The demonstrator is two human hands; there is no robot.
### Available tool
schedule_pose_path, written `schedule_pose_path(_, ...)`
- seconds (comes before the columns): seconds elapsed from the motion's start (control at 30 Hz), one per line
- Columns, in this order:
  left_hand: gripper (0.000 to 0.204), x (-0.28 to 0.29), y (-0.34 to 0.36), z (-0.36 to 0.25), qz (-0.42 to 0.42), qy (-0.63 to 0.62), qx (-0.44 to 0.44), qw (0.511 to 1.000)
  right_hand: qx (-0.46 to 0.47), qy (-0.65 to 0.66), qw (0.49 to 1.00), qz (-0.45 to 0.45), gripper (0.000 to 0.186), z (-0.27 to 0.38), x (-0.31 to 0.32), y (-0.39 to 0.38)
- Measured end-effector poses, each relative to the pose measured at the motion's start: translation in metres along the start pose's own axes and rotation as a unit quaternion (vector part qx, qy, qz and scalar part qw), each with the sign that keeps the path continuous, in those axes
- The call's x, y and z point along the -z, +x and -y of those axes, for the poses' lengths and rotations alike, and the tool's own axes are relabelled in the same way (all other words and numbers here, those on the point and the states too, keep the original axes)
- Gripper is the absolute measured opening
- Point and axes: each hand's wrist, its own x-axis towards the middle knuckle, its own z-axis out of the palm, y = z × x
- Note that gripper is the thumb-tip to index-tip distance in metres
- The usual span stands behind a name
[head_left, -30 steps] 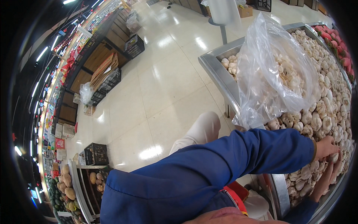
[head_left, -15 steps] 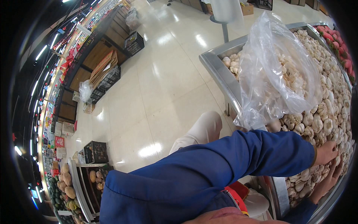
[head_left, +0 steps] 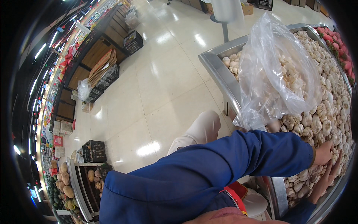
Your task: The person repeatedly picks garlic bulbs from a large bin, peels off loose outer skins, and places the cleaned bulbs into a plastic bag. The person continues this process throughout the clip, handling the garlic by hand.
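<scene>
My left hand [head_left: 323,153] reaches across to the garlic bed at the right, its blue sleeve crossing the view. Its fingers are curled closed at a pale garlic bulb [head_left: 335,154], partly hidden between my hands. My right hand [head_left: 328,176] lies just nearer, over the bulbs, with its fingers stretched out toward the same spot. Loose garlic bulbs [head_left: 316,123] fill the metal-rimmed display bin [head_left: 220,66] around both hands. Beyond my left arm, a clear plastic bag [head_left: 257,84] lies on the garlic, with pale, papery garlic skins [head_left: 292,76] inside.
Pink-red root vegetables [head_left: 343,50] fill the neighbouring section at far right. A white roll [head_left: 226,11] stands on a post behind the bin. At left are black crates [head_left: 94,151], a stand of melon-like produce [head_left: 68,191] and flattened cardboard [head_left: 102,67]. Pale tiled floor lies between.
Both hands have shifted slightly left over the garlic, staying close together. The bag stays in place.
</scene>
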Motion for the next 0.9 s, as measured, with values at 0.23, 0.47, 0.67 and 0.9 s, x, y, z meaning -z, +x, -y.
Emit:
schedule_pose_path(0.23,0.021,0.004,-0.013,-0.026,0.033,-0.076,-0.106,0.991,-0.113,0.087,0.988,-0.056,0.050,-0.020,0.012,0.001)
schedule_pose_path(0.47,0.015,-0.003,0.008,0.003,-0.021,0.031,-0.199,0.979,-0.143,0.143,0.978,-0.056,0.055,-0.036,0.021,0.005)
schedule_pose_path(0.67,0.016,-0.001,0.008,0.000,-0.035,-0.012,-0.164,0.986,-0.094,0.205,0.974,0.004,0.051,-0.014,0.006,0.001)
schedule_pose_path(0.9,0.014,0.012,-0.005,-0.017,-0.015,0.071,-0.137,0.988,-0.093,0.148,0.984,0.028,0.048,-0.005,-0.002,-0.002)
